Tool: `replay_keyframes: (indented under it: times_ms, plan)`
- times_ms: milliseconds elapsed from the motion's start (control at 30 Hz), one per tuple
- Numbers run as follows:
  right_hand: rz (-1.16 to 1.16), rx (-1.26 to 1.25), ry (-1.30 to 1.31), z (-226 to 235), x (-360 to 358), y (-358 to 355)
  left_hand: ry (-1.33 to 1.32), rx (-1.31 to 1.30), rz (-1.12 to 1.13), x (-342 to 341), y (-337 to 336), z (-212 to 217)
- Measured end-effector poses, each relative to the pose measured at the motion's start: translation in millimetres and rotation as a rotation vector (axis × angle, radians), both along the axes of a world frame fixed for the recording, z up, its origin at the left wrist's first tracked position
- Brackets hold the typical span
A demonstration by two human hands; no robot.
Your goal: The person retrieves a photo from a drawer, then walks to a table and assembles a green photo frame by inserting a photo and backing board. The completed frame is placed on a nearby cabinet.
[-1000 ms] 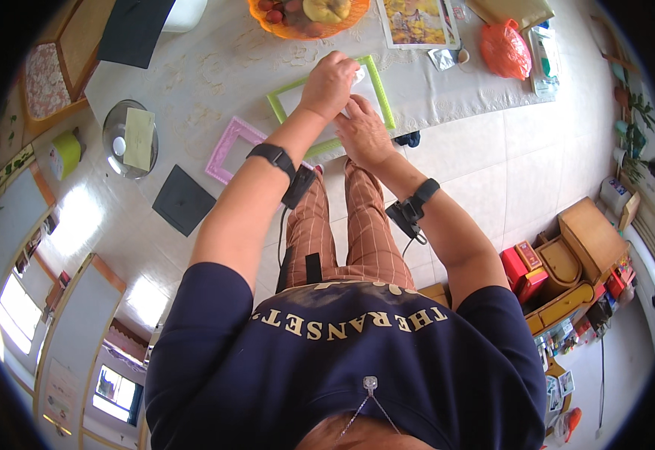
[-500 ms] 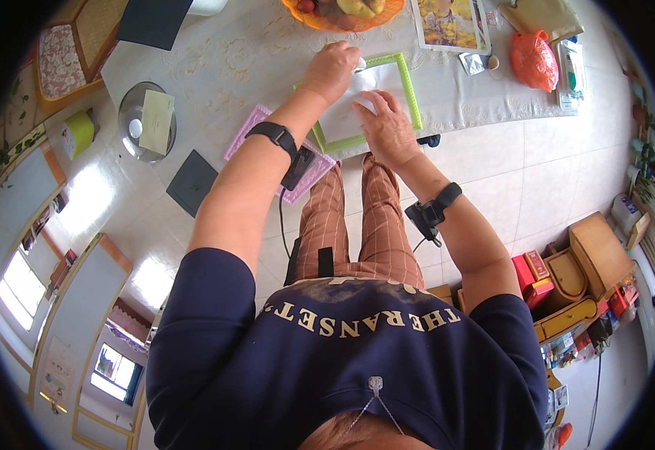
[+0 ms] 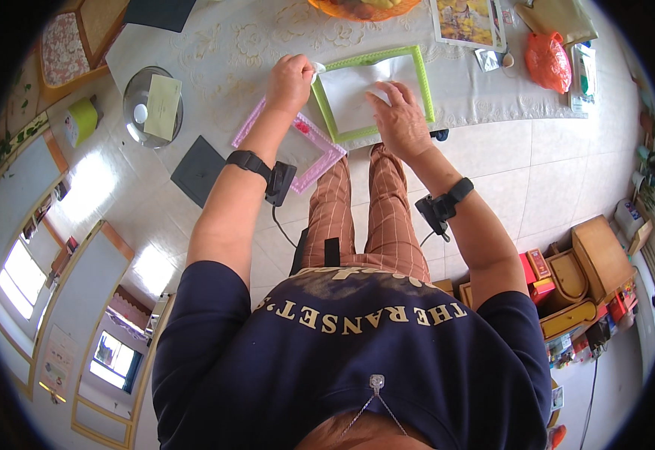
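Your left hand (image 3: 290, 81) is curled into a loose fist around a small crumpled white wad (image 3: 318, 69), which pokes out beside your forefinger next to the upper left corner of the green frame (image 3: 427, 90). Your right hand (image 3: 404, 124) holds nothing that shows; its fingers are spread and slightly bent over the white sheet (image 3: 346, 94) that fills the green frame, and you cannot tell from this view whether the fingertips press on it. The frame lies tilted at the near edge of the table (image 3: 222, 67), which wears a pale cloth with a flower pattern. Just to its lower left you have a pink frame (image 3: 318, 172), partly covered by your left forearm. You wear a dark band on each wrist, with a black device on its inner side

Farther left, past that forearm, lies a dark flat panel (image 3: 198, 171), and above it a round grey dish (image 3: 134, 91) carrying a pale yellowish paper (image 3: 164, 105). Beyond the green frame you see an orange basket (image 3: 342, 13) of fruit, cut off by the upper edge. To the right of the basket are a colourful photo print (image 3: 466, 21), a small silver packet (image 3: 487, 60) and a knotted red plastic bag (image 3: 549, 64)
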State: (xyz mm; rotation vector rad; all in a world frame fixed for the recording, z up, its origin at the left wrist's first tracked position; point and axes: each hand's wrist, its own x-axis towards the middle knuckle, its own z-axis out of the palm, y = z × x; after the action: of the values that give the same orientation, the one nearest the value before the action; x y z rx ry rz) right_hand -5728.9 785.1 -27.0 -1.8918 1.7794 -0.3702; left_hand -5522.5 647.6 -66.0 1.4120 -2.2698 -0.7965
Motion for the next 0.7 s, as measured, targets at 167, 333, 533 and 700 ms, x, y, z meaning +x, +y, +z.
replay_keyframes:
  times_ms: [167, 333, 533, 700]
  plan:
    - [-0.004, 0.0, 0.002, -1, 1, 1, 0.007, 0.049, 0.174, 1, 13, 4]
    - [-0.011, -0.015, 0.008, -1, 1, 1, -0.024, 0.133, 0.302, -3, 40, 4]
    - [-0.01, -0.006, 0.01, 1, 2, 1, 0.0, 0.251, 0.326, -4, 66, 2]
    - [-0.015, -0.021, 0.004, 0, 2, 1, 0.015, 0.218, 0.238, -3, 102, 14]
